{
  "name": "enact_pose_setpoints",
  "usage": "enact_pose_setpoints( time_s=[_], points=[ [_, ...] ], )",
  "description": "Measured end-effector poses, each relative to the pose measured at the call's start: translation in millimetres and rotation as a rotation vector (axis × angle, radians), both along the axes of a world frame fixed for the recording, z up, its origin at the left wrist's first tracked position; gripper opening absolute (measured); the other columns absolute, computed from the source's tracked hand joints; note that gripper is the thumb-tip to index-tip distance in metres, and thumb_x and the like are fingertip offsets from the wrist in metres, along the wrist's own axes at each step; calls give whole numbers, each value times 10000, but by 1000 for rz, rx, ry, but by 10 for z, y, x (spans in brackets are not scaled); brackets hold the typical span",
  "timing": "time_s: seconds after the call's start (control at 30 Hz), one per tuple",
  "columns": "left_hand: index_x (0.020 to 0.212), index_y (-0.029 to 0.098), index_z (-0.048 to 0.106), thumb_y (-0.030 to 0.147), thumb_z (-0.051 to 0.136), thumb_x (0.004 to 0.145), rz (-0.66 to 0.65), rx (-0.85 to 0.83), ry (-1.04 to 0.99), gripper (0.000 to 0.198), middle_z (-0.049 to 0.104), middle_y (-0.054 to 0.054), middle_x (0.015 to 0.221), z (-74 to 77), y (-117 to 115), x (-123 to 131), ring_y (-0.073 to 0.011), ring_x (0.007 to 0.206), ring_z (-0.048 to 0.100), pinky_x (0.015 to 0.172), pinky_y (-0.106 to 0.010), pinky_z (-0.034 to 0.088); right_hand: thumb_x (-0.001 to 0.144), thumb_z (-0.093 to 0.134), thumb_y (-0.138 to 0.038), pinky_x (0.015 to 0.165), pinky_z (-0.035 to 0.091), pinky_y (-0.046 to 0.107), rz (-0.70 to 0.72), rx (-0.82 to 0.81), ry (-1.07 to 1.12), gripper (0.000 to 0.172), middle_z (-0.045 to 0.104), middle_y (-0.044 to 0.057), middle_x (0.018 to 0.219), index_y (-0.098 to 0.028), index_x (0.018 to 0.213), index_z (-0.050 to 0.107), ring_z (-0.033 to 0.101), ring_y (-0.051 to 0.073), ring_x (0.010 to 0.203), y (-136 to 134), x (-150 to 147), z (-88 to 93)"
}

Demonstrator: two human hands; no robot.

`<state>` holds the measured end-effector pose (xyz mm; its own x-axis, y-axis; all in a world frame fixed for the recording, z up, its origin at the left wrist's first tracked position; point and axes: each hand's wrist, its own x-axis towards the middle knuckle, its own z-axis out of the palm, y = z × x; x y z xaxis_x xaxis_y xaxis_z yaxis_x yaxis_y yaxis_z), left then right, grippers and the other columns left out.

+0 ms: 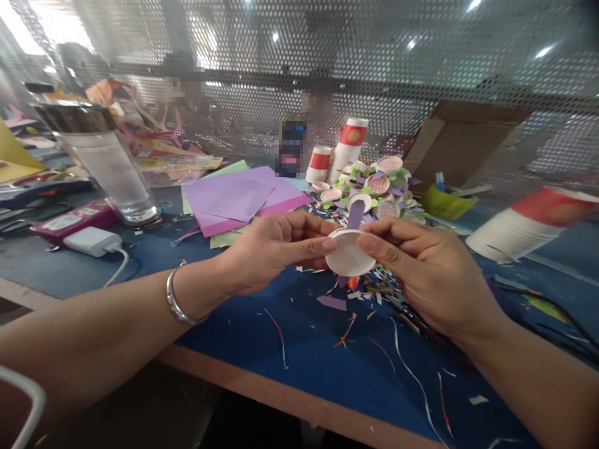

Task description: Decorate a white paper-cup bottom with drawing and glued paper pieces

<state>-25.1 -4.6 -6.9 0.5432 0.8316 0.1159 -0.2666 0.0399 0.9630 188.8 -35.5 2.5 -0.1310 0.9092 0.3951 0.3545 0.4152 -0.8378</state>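
Note:
Between my two hands is a white round paper cup bottom with a low rim, held up above the blue table. A purple paper strip sticks up from its far edge. My left hand pinches the disc's left rim between thumb and fingers. On the opposite rim, my right hand grips with its thumb in front and fingers behind. Just beyond lies a pile of similar cup bottoms with green and purple paper pieces attached. Paper scraps are scattered under the hands.
Purple paper sheets lie left of the pile. Stacked red-and-white paper cups stand behind it, and another stack leans at right. A water bottle, a pink power strip and a white charger sit at left.

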Motion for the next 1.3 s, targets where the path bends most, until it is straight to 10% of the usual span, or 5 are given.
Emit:
enact_pose_setpoints(
  time_s=[1.3],
  points=[
    [995,132,677,237,838,791,245,169,-69,280,714,-20,912,-37,102,-18,-116,843,681,767,-234,585,893,703,-496,532,470,267,45,-89,-213,294,704,7,686,-203,873,717,591,128,567,23,-3,-35]
  ],
)
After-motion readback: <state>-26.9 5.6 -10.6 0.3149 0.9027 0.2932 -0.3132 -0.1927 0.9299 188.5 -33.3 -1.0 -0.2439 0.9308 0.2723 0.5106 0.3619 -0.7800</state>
